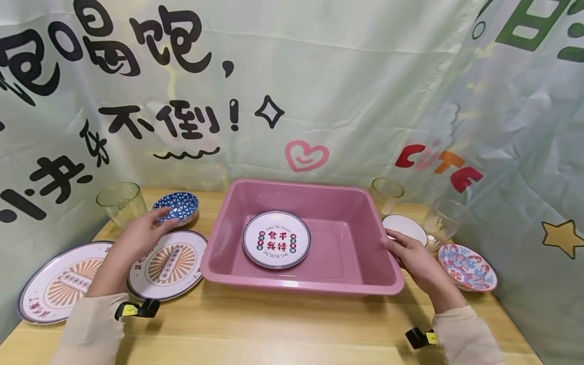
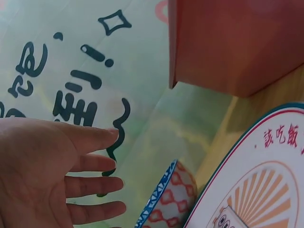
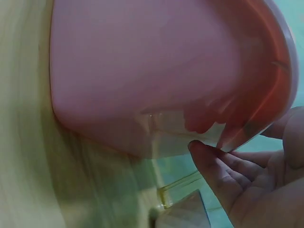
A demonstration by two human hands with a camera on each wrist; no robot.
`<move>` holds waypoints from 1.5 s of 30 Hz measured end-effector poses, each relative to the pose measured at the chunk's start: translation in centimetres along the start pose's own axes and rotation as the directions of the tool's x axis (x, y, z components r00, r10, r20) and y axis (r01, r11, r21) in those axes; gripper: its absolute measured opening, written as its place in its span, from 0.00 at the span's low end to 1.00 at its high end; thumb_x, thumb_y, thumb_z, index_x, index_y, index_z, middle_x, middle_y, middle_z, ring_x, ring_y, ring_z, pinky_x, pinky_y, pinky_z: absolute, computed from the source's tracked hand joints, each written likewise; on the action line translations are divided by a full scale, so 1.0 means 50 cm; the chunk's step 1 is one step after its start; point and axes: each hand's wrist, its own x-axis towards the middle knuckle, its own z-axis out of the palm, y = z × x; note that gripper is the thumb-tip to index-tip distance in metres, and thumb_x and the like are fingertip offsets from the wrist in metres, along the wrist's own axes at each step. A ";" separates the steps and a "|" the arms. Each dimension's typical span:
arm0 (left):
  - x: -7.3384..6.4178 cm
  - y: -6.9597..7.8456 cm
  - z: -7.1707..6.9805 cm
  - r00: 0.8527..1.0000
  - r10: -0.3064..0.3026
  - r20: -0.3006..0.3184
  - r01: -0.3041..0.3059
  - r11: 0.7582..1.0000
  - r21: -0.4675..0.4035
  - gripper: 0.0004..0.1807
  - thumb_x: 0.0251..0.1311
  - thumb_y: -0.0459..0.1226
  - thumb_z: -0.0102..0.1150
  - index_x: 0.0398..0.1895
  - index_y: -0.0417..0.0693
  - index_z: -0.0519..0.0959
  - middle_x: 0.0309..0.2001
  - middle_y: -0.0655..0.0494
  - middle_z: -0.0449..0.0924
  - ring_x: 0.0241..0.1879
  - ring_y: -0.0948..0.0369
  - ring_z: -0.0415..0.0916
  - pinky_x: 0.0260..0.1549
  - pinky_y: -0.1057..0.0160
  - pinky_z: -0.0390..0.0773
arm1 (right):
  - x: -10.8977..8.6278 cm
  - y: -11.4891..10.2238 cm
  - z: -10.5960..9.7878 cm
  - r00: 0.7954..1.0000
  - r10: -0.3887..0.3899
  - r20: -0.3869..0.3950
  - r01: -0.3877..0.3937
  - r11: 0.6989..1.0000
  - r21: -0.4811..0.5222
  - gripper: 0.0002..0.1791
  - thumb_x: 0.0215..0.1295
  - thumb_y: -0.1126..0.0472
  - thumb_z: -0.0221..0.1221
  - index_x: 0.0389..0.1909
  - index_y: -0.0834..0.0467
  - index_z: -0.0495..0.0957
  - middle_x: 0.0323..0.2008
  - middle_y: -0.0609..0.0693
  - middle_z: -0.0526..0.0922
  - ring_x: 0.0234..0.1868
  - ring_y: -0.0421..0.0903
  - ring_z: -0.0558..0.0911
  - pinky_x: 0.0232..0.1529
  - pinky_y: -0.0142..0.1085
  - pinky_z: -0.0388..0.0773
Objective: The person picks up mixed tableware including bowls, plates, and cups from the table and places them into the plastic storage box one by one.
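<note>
The pink plastic tub (image 1: 330, 284) sits centrally on the table (image 1: 283, 334), a round plate (image 1: 277, 240) flat inside toward nine o'clock. The right hand (image 1: 415, 258) pinches the rim at three o'clock, probably steadying the tub. Outside, toward ten o'clock, the blue-patterned bowl (image 1: 184, 207) stands within easy reach; the left hand (image 1: 137, 238), fingers extended and empty, hovers near it.

The head view looks down from up high; closer wrist views tip sideways; all show the pink tub (image 1: 303, 287).
</note>
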 end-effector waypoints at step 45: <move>0.014 -0.126 0.030 0.977 -0.113 0.180 0.086 0.985 0.152 0.43 0.72 0.57 0.41 0.67 0.22 0.57 0.61 0.19 0.60 0.59 0.24 0.57 0.55 0.28 0.60 | -0.006 0.026 0.009 1.000 0.015 -0.006 -0.013 0.986 0.164 0.31 0.77 0.51 0.48 0.68 0.71 0.59 0.45 0.49 0.80 0.44 0.40 0.81 0.44 0.34 0.81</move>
